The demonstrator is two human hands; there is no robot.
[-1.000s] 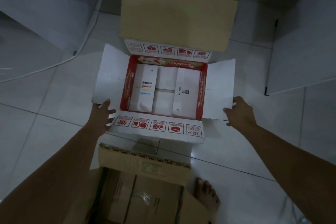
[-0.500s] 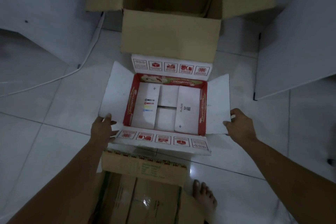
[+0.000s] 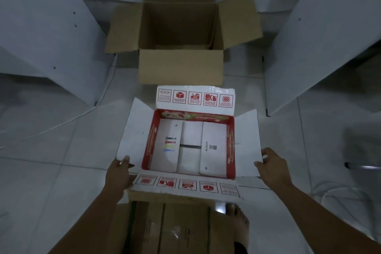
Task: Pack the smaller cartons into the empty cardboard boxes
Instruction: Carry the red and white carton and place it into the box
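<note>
— Cardboard everywhere on this floor (image 3: 61, 171). Which box is in play?

— The red-and-white carton (image 3: 188, 144) in the middle, with all four flaps spread open. It sits between the empty brown box (image 3: 181, 47) farther off and another brown box (image 3: 177, 227) close to the person's feet. Inside it I see only white panels lying flat (folded bottom flaps, I think, though the light is too dim to be sure).

— And the hands?

— Left hand (image 3: 118, 173) is curled around the near corner of the left flap (image 3: 134, 130), thumb on top, fingers under the edge. Right hand (image 3: 272, 168) pinches the near corner of the right flap (image 3: 246, 142) the same way. Both are closed on the board, neither spread wide.

— So the step is shifting this carton into the brown one beyond it?

— That's my reading: carry or slide it forward and lower it in. Flaps make poor handles, though, because they bend and the carton swings. I'd move both grips down to the red walls or under the base before lifting.

— Anything else to watch?

— The brown box's near flap (image 3: 181, 68) hangs out toward the carton, so the carton must clear that edge. Fold the four flaps in first, otherwise they'll catch on the opening. Keep it level, line up its long side with the box, and lower it straight down.
</note>
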